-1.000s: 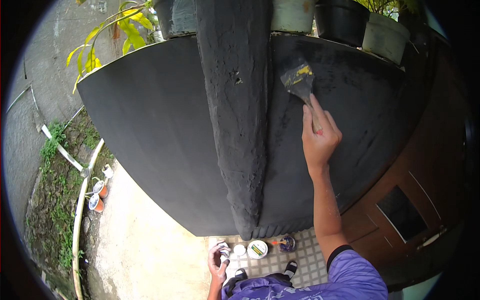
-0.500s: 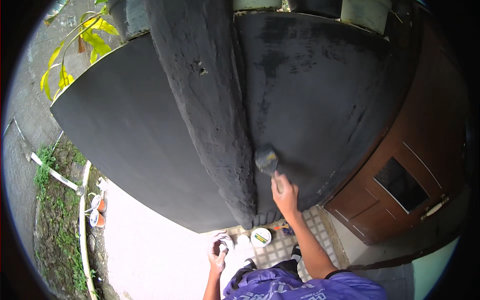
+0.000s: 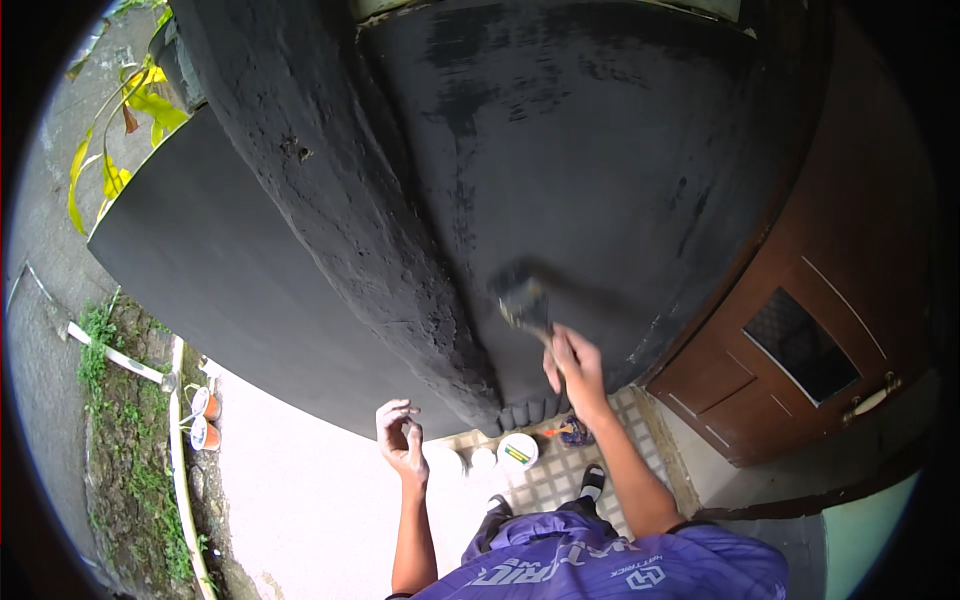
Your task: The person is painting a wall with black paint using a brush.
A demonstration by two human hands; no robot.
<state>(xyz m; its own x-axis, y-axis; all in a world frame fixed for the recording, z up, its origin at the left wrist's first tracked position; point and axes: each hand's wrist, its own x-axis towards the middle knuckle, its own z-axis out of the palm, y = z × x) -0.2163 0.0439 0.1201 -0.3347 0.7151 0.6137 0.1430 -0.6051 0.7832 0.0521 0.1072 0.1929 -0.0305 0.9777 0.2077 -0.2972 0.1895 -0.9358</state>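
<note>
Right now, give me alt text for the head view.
A right hand grips a broad paintbrush at a dark wall, beside a rough pillar; the left hand is raised, half-curled. Below, a white tub stands left of a brown door.

Blurred at the brush (image 3: 524,302), cut off at the pots (image 3: 715,8) along the top edge, too small to read on the tub (image 3: 518,453).

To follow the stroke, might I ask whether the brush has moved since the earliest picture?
Yes, the brush moved down the dark wall, toward its base.
</note>
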